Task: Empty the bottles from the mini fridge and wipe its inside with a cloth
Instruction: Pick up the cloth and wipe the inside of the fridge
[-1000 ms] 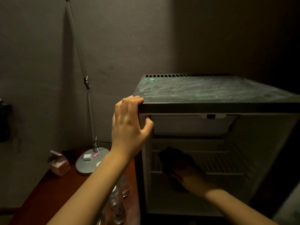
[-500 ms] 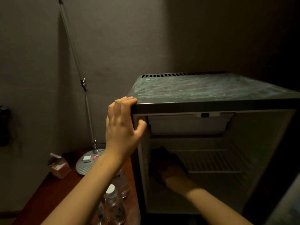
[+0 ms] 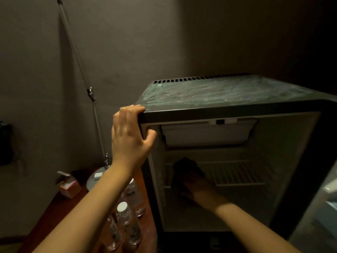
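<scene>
The mini fridge (image 3: 228,95) stands open, its white inside dim, with a wire shelf (image 3: 235,172) across the middle. My left hand (image 3: 129,132) grips the fridge's top left front corner. My right hand (image 3: 195,181) reaches inside and presses a dark cloth (image 3: 184,165) against the left inner wall near the shelf's left end. Clear plastic bottles (image 3: 127,223) with white caps stand on the wooden table left of the fridge, partly hidden by my left forearm.
A wooden side table (image 3: 45,216) holds a small open carton (image 3: 68,185) and a round lamp base (image 3: 95,179) with its thin pole (image 3: 80,66) rising along the wall. The fridge door's edge (image 3: 324,207) shows at the right.
My right hand with the cloth has slid left inside the fridge, from the shelf's middle-left to the left wall. My left hand keeps its grip on the corner.
</scene>
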